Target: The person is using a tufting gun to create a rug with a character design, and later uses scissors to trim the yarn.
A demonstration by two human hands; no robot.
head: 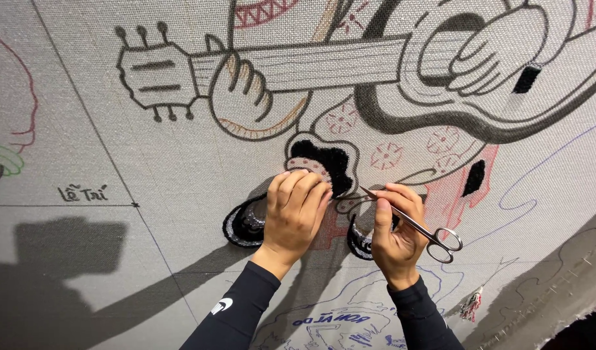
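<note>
A grey tufting cloth (pixel 181 155) stretched upright carries a drawn figure playing a guitar. My left hand (pixel 294 210) presses flat with curled fingers against the cloth, just below a patch of black tufted yarn (pixel 324 159). My right hand (pixel 395 230) holds small silver scissors (pixel 418 227), blades pointing up-left toward that black patch, finger loops hanging at the lower right. Both arms wear black sleeves. Black and grey tufted shoe shapes (pixel 243 227) lie partly hidden behind my hands.
More black tufted spots (pixel 474 177) sit to the right, with a pink-red marked area (pixel 447 194) beside them. Blue pen lines and writing (pixel 337 324) run along the bottom. A small tangle of loose yarn (pixel 471 304) hangs at the lower right. Dark shadows fall across the lower left.
</note>
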